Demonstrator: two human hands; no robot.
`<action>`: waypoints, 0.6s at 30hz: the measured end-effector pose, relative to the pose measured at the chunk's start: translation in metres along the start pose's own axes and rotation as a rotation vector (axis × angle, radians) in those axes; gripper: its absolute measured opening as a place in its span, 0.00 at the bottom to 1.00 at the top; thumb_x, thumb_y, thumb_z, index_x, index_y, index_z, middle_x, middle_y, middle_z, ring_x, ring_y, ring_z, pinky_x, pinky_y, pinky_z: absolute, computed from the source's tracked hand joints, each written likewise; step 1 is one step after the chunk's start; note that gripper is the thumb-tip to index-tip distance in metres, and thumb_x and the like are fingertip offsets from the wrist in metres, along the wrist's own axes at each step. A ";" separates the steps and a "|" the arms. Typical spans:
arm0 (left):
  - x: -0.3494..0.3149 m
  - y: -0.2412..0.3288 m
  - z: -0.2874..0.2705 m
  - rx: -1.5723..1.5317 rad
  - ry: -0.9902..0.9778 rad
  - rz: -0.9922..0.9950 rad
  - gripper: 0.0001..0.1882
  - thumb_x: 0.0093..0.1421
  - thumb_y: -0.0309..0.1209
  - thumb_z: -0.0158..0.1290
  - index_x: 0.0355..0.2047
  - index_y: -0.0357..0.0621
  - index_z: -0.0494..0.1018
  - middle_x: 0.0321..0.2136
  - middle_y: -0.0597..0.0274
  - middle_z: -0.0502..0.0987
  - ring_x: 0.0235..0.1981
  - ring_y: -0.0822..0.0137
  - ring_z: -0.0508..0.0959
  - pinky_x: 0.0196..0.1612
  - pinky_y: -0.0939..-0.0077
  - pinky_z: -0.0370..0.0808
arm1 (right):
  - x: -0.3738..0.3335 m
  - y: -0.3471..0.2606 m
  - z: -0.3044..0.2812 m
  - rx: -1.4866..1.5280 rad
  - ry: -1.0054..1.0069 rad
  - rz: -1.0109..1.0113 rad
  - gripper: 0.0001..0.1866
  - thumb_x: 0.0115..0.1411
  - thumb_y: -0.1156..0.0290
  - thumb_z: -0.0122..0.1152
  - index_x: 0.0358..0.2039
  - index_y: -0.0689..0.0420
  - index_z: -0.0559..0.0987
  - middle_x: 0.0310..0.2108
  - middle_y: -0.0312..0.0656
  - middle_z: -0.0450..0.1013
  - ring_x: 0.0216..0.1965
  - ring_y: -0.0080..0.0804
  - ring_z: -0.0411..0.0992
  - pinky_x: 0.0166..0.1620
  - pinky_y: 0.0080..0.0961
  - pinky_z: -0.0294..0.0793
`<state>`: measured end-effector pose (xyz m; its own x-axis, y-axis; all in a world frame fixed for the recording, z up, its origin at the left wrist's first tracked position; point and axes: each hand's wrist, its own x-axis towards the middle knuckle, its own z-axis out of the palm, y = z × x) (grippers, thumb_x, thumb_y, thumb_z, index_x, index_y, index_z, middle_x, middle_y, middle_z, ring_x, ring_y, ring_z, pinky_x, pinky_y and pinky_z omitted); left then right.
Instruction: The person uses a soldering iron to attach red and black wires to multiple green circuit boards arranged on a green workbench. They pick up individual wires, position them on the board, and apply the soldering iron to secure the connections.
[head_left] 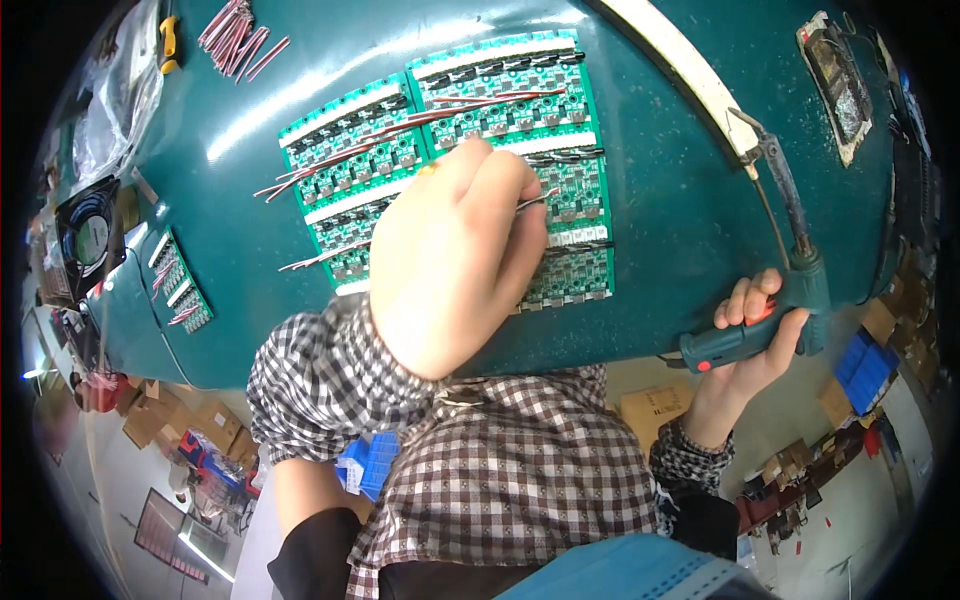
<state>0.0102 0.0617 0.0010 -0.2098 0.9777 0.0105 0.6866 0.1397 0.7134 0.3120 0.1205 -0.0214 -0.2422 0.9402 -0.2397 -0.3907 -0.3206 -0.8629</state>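
Note:
My left hand lies over green circuit board panels on the table, its fingers pinched together. A thin wire pokes out from between its fingertips above the right-hand panel. My palm covers part of the boards beneath. On the right, my right hand grips a dark green soldering gun by the handle, a finger at its red trigger. The gun's metal barrel points up and away, apart from the boards. Red and dark wires lie across the panels in rows.
A bundle of wires and a yellow-handled tool lie far left. Below them stand a black fan and a small board. A long curved white strip reaches the gun's tip. A worn tray sits far right.

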 end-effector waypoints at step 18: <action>0.043 -0.158 -0.100 0.170 0.429 -0.074 0.09 0.58 0.26 0.64 0.39 0.39 0.79 0.32 0.64 0.78 0.31 0.72 0.77 0.37 0.76 0.76 | 0.007 -0.001 -0.016 -0.005 -0.064 0.027 0.23 0.74 0.50 0.50 0.49 0.61 0.70 0.29 0.36 0.69 0.32 0.25 0.71 0.34 0.25 0.78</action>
<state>-0.1772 0.0659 -0.0416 -0.5069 0.8157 0.2787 0.7557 0.2651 0.5988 0.3246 0.1291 -0.0293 -0.3087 0.9220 -0.2337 -0.3788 -0.3446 -0.8589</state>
